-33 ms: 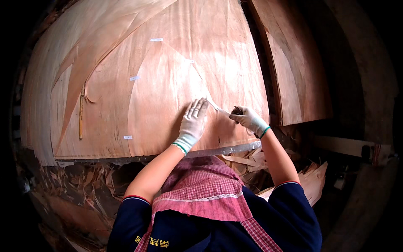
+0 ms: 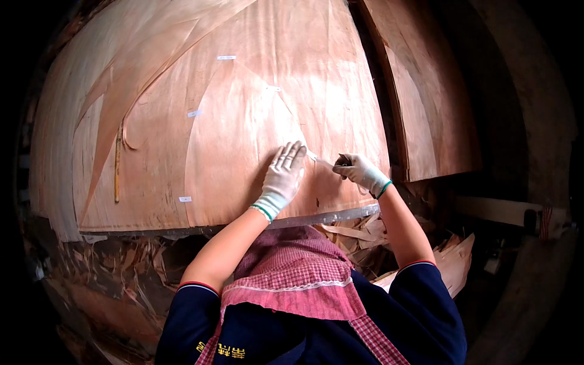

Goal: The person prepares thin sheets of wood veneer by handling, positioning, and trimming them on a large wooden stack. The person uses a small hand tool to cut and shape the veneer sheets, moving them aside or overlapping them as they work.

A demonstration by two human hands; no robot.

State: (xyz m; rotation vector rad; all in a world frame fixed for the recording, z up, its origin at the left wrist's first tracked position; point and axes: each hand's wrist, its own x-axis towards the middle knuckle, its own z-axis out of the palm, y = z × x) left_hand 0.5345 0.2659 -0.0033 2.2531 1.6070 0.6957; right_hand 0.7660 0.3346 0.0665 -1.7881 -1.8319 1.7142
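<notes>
A wide sheet of wood veneer (image 2: pixel 243 164) lies before me on a stack, with pieces overlapping along curved seams. My left hand (image 2: pixel 283 170), in a pale work glove, rests flat on it, fingers stretched and close together. Just right of those fingertips, a narrow white strip or gap (image 2: pixel 311 156) runs along a seam. My right hand (image 2: pixel 360 172), also gloved, is closed around a dark-handled knife (image 2: pixel 344 162). Its thin, pale blade seems to point left along the veneer toward that strip; the tip is hard to make out.
Small white tape pieces (image 2: pixel 194 114) bridge the seams. A yellowish stick (image 2: pixel 117 170) lies at the left, beside a curled veneer sliver (image 2: pixel 126 137). Another veneer stack (image 2: pixel 420 103) stands at the right across a dark gap. Veneer scraps (image 2: pixel 359 234) lie below the near edge.
My left hand has slid slightly to the right, and its fingertips now cover the upper part of the white strip. My right hand has hardly moved.
</notes>
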